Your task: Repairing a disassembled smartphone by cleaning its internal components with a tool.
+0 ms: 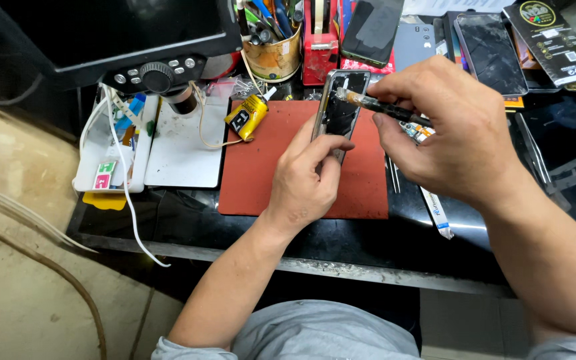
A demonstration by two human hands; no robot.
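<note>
My left hand (308, 177) holds an opened phone body (340, 110) tilted up over a red work mat (261, 173); the phone's dark inside faces me. My right hand (451, 130) grips a thin dark tool (375, 104) whose pale tip touches the upper part of the phone's inside. Both hands are above the mat's right half.
A microscope with a screen (158, 73) stands at the left over a white tray (181, 147). A small yellow meter (246, 117) lies by the mat. A can of tools (273, 57), a red holder (319, 53), several phones (491, 50), tweezers (535, 150) and a tube (436, 212) crowd the bench.
</note>
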